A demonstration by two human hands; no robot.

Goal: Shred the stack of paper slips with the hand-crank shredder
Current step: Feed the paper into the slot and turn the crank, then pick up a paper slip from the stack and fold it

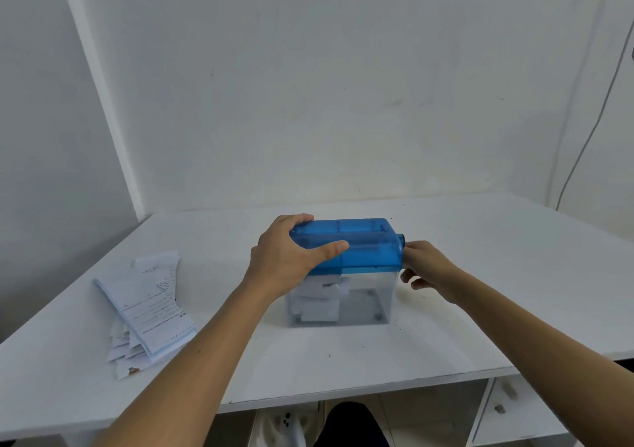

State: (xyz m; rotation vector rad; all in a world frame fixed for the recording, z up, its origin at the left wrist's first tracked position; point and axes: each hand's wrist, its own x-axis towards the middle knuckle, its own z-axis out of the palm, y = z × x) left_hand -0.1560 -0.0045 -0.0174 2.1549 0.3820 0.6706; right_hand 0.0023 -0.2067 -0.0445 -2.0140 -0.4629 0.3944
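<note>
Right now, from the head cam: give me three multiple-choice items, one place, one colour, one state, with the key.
1. Where is the stack of paper slips?
A) on the table, left of the hand-crank shredder
B) under the table
C) on top of the shredder

2. What colour is the shredder's top housing?
A) red
B) blue
C) black

3. What is the left hand doing?
A) lying flat on the table
B) lifting the slips
C) gripping the top housing

Key:
1 A, the slips lie on the table, apart from the shredder on its left.
2 B, the housing is translucent blue over a clear bin.
3 C, thumb and fingers wrap the housing's left end.
</note>
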